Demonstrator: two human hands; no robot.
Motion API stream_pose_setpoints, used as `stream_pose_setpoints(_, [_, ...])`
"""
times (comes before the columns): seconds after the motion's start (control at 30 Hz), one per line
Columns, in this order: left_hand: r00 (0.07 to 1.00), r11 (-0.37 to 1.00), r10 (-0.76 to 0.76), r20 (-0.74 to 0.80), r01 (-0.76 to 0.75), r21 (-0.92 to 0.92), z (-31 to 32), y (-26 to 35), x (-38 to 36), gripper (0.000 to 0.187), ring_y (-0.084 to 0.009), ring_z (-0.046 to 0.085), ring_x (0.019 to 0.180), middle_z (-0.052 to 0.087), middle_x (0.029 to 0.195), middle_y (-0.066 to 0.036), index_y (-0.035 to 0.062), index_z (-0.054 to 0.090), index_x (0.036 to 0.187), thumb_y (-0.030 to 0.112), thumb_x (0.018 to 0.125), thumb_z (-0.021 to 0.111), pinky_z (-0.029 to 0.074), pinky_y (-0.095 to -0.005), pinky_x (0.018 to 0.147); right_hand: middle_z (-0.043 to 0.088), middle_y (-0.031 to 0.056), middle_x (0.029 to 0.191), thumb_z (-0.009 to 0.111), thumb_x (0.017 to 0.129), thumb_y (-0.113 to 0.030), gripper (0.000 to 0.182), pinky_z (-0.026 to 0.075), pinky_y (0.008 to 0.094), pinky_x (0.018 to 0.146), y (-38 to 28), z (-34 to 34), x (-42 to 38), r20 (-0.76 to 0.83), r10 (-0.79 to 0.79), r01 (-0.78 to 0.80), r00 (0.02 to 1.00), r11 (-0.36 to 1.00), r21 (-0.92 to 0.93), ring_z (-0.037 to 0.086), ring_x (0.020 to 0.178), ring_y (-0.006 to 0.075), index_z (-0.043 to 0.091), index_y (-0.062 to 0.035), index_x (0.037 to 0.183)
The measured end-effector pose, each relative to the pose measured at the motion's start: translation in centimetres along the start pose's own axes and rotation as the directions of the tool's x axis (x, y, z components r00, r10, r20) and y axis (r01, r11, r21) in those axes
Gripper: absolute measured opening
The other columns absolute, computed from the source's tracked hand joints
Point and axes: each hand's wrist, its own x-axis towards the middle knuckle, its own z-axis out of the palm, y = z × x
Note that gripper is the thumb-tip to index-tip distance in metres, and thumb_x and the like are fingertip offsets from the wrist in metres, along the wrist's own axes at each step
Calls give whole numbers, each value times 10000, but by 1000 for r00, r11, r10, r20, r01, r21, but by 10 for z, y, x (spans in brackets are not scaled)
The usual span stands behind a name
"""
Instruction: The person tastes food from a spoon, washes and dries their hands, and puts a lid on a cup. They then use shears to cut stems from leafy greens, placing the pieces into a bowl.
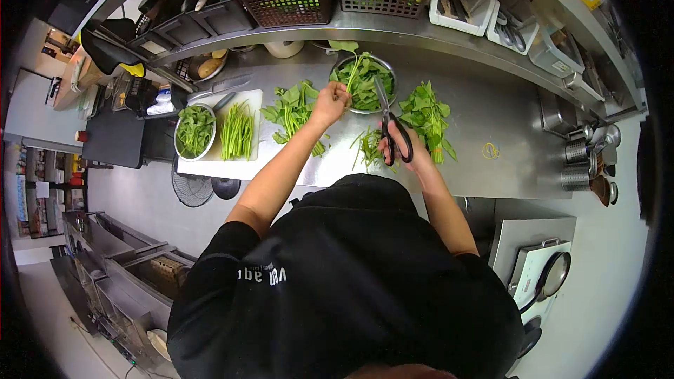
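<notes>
My left hand (pixel 331 104) pinches the stem of a leafy green (pixel 354 72) at the near left side of a metal bowl (pixel 394 97). Cut green leaves (pixel 365 85) fill that bowl. Black-handled scissors (pixel 385 116) are in my right hand (pixel 414 149), their blades pointing up over the bowl's right part. Below the bowl, loose cut stems (pixel 368 146) lie close to my right hand. One bunch of leafy greens (pixel 426 116) rests to the right of the bowl, and another bunch (pixel 289 109) lies left of it, partly behind my left forearm.
On the left, a white cutting board (pixel 254 109) carries trimmed stems (pixel 237 131) and a second bowl of leaves (pixel 195 130). A knife (pixel 229 84) lies behind it. Yellow rubber bands (pixel 491 149) sit on the steel counter (pixel 516 116). Above the back edge runs a shelf (pixel 393 26) with baskets.
</notes>
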Motion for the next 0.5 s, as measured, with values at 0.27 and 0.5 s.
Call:
stream_pose_setpoints(0.27, [992, 971, 65, -111, -37, 235, -11, 1, -20, 146, -187, 619, 661, 629, 785, -88, 24, 577, 962, 83, 832, 607, 492, -315, 623, 586, 64, 619, 584, 894, -442, 466, 419, 257, 413, -11, 25, -8, 70, 3, 19, 998, 947, -320, 526, 430, 114, 569, 13, 794])
stream_pose_setpoints(0.5, [984, 941, 144, -110, -102, 322, -26, 8, -34, 155, -153, 624, 640, 604, 804, -74, 15, 559, 991, 89, 861, 603, 481, -293, 594, 608, 100, 664, 554, 893, -499, 509, 443, 272, 416, -13, 36, 7, 102, 86, -50, 991, 949, -311, 532, 445, 139, 567, 9, 928])
